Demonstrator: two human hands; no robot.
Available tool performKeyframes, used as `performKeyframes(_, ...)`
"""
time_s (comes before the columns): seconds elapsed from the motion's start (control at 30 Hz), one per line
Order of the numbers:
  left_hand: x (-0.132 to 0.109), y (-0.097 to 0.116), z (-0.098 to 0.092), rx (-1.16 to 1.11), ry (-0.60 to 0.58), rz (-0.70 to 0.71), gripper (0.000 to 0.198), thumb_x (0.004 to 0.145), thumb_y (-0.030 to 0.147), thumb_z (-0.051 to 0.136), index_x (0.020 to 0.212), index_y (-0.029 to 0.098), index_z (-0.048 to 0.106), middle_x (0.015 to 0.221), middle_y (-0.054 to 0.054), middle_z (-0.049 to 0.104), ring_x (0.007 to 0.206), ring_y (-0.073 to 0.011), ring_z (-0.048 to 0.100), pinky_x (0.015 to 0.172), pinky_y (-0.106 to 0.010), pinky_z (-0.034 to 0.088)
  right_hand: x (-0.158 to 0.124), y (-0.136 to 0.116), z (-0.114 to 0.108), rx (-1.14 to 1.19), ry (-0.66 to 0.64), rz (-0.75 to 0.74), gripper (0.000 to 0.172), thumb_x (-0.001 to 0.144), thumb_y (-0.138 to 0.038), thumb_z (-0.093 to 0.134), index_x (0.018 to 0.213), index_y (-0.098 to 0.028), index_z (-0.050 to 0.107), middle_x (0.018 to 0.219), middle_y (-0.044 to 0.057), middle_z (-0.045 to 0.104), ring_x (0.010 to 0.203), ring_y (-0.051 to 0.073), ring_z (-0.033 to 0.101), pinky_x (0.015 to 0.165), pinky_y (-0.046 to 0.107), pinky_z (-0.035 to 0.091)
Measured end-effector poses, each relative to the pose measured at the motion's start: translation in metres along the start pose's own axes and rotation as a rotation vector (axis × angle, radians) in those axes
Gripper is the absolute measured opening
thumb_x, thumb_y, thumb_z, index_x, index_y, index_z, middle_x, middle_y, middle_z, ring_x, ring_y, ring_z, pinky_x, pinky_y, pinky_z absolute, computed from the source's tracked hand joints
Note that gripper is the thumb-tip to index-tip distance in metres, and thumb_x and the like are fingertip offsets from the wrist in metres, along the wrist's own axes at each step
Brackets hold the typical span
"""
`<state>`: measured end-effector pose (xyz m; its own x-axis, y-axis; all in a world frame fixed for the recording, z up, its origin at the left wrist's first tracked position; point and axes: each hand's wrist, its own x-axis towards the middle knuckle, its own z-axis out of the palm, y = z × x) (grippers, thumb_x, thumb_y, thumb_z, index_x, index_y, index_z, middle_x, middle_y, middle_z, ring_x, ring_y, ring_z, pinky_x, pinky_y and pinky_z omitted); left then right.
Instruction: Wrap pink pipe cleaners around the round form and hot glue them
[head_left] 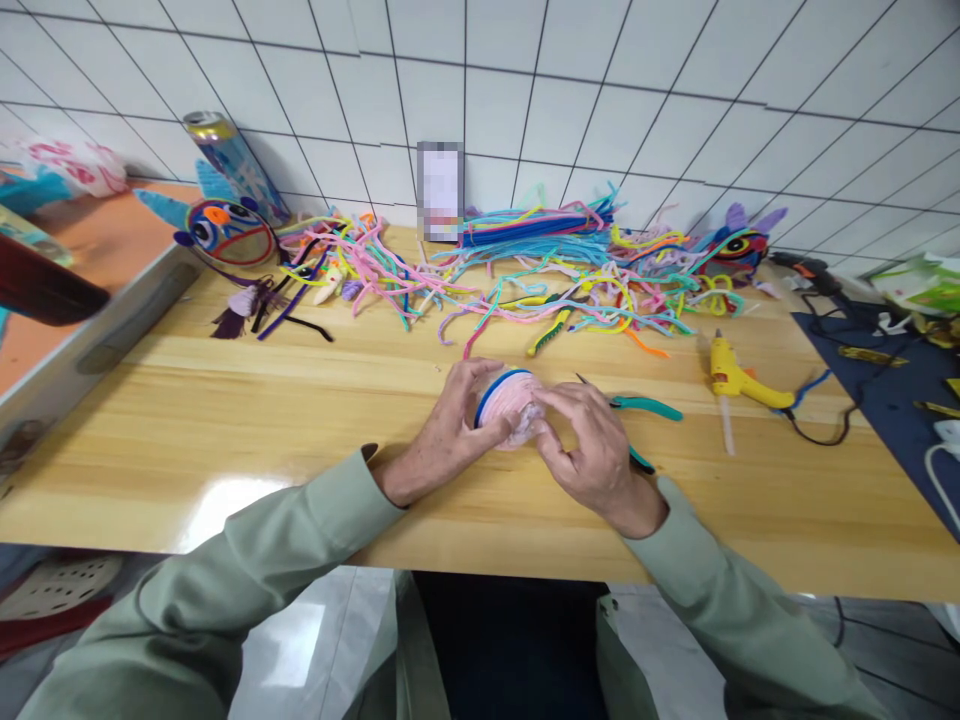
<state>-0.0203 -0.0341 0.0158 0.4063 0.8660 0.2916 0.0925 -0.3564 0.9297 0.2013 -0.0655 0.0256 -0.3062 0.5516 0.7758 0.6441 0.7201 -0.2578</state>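
Both my hands meet over a round pink pipe-cleaner disc [508,402] with a blue rim, held just above the wooden table [225,420]. My left hand [450,430] cups its left side with curled fingers. My right hand [589,445] grips its right side, fingers pressed on the pink face. Teal-handled pliers [649,408] lie on the table just behind my right hand.
A heap of coloured pipe cleaners [540,270] stretches along the back by the tiled wall. A yellow glue gun [735,382] lies at right. Finished fuzzy figures [229,232] [739,245] stand at both ends. A can [234,160] and a phone [439,190] lean at the wall.
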Motion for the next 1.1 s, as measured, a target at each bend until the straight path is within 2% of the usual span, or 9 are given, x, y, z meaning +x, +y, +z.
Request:
performKeyframes(0.3,0.001,0.002,0.0,0.03,0.004,-0.025,0.052,0.1,0.036,0.077,0.143,0.022,0.05,0.143,-0.013,0.057,0.14,-0.0303,0.059,0.125,-0.051,0.048,0.002,-0.001,-0.002,-0.057,-0.048,-0.062,0.037,0.097,-0.006,0.064,0.129,-0.023,0.071,0.115,0.01,0.084,0.104,0.028,0.08,0.09,0.047,0.065)
performKeyframes(0.5,0.001,0.004,0.0,0.002,0.003,-0.053,0.054,0.101,0.043,0.078,0.144,0.024,0.052,0.146,-0.013,0.058,0.14,-0.0302,0.059,0.125,-0.051,0.049,0.002,-0.004,-0.002,-0.065,-0.05,-0.052,0.042,0.097,-0.007,0.063,0.135,-0.026,0.07,0.116,0.009,0.084,0.106,0.029,0.08,0.092,0.048,0.065)
performKeyframes(0.7,0.002,0.002,-0.004,-0.104,0.001,-0.116,0.044,0.112,0.054,0.057,0.144,0.024,0.056,0.147,-0.013,0.061,0.147,-0.0299,0.056,0.132,-0.052,0.042,0.002,-0.005,-0.001,-0.106,-0.056,-0.048,0.035,0.098,-0.009,0.066,0.13,-0.023,0.068,0.117,0.011,0.083,0.106,0.03,0.08,0.091,0.049,0.066)
performKeyframes(0.77,0.003,0.002,-0.005,-0.12,-0.013,-0.126,0.043,0.111,0.053,0.057,0.144,0.025,0.056,0.149,-0.012,0.061,0.149,-0.0296,0.055,0.133,-0.051,0.042,0.001,-0.005,-0.001,-0.104,-0.062,-0.037,0.035,0.099,-0.01,0.066,0.131,-0.023,0.068,0.118,0.012,0.082,0.107,0.03,0.079,0.092,0.05,0.065)
performKeyframes(0.9,0.006,0.006,-0.007,-0.09,-0.044,-0.143,0.047,0.107,0.052,0.065,0.143,0.023,0.056,0.148,-0.012,0.062,0.146,-0.0304,0.058,0.129,-0.05,0.047,-0.001,-0.004,0.001,-0.072,-0.062,-0.028,0.038,0.099,-0.01,0.064,0.134,-0.024,0.068,0.119,0.012,0.082,0.108,0.03,0.079,0.092,0.05,0.065)
performKeyframes(1.03,0.012,0.011,-0.012,-0.101,-0.083,-0.12,0.041,0.11,0.051,0.058,0.14,0.022,0.058,0.146,-0.012,0.067,0.144,-0.0303,0.061,0.126,-0.05,0.049,-0.002,-0.003,0.002,-0.056,-0.059,-0.016,0.04,0.099,-0.011,0.064,0.136,-0.026,0.068,0.121,0.011,0.081,0.109,0.03,0.078,0.093,0.05,0.065)
performKeyframes(1.1,0.015,0.012,-0.015,-0.093,-0.121,-0.125,0.045,0.108,0.052,0.062,0.141,0.023,0.058,0.146,-0.012,0.067,0.141,-0.0314,0.063,0.122,-0.05,0.053,-0.002,-0.001,0.002,-0.059,-0.052,-0.014,0.039,0.1,-0.012,0.065,0.136,-0.025,0.069,0.12,0.012,0.081,0.109,0.03,0.078,0.094,0.05,0.065)
